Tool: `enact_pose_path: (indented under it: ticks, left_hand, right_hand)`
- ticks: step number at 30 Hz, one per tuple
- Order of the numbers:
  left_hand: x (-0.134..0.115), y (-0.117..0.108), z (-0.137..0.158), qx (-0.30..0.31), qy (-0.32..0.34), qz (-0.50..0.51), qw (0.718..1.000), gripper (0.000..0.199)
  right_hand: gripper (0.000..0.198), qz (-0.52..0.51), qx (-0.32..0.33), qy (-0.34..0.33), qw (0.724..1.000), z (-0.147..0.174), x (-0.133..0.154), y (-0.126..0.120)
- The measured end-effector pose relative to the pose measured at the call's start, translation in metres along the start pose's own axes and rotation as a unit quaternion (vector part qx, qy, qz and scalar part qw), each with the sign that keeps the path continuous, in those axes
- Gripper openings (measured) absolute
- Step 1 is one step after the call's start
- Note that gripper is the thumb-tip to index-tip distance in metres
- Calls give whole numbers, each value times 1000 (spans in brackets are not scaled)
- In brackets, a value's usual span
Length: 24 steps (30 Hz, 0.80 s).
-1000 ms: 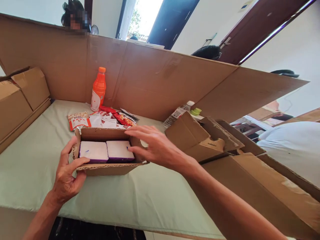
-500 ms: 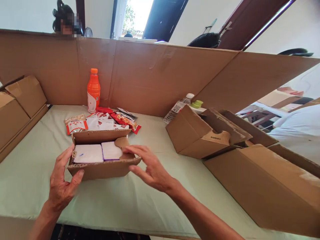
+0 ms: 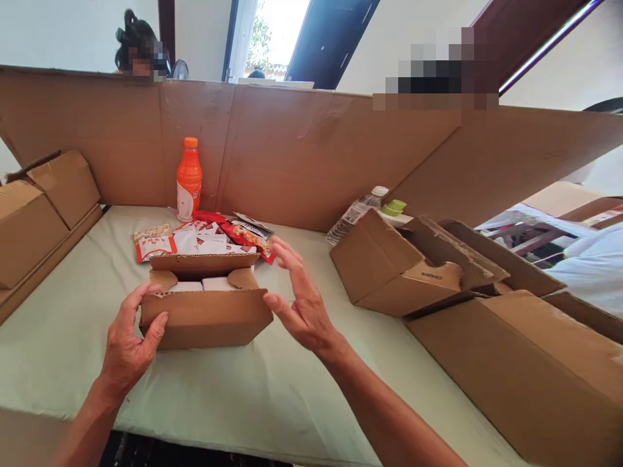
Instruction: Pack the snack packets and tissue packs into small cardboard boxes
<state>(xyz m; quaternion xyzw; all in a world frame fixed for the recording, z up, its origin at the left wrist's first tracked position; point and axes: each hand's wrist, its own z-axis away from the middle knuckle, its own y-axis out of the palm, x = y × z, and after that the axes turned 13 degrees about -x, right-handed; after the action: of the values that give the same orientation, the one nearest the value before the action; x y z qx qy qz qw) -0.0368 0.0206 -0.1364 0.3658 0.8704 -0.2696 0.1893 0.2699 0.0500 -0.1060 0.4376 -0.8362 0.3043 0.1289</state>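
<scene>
A small cardboard box [image 3: 209, 319] stands on the cloth-covered table with its flaps up. Inside it sit two white-topped packs [image 3: 217, 284], partly hidden by the front panel. At the box's left end, my left hand [image 3: 130, 337] grips it, thumb on the front panel and fingers at the upper edge and left flap. Beside the right end, my right hand [image 3: 304, 308] is raised with its fingers apart, holding nothing; its thumb is close to the box's upper right corner. Just behind the box lie several snack packets [image 3: 154, 243] and a red packet [image 3: 246, 239].
An orange bottle [image 3: 189, 181] stands behind the packets, before a tall cardboard screen [image 3: 287, 149]. Cardboard boxes [image 3: 525, 363] line the right, with a clear plastic bottle [image 3: 355, 217] and green lids [image 3: 394, 207] behind them. More boxes [image 3: 63, 194] stand at left. People are beyond the screen.
The box's front panel has come up, covering more of the white packs, and the left flap now shows. My right hand has left the right flap and moved outward to the right.
</scene>
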Motion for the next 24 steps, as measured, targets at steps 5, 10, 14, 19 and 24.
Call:
enact_pose_path:
  ticks: [5, 10, 14, 19, 24]
  left_hand:
    - [-2, 3, 0, -28, 28, -11, 999, 55]
    - [8, 1, -10, 56, 66, 2, 996, 42]
    - [19, 2, -18, 111, 94, 37, 989, 33]
    - [33, 0, -26, 141, 72, 45, 986, 29]
    - [43, -7, -35, 243, 30, 111, 963, 38]
  right_hand:
    - [48, -2, 117, 14, 993, -6, -8, 17]
    - [40, -12, 101, 0, 995, 21, -12, 26]
    - [40, -20, 73, 42, 996, 35, -13, 26]
    - [34, -35, 28, 132, 990, 39, -10, 30]
    - [36, -70, 5, 190, 979, 44, -9, 35]
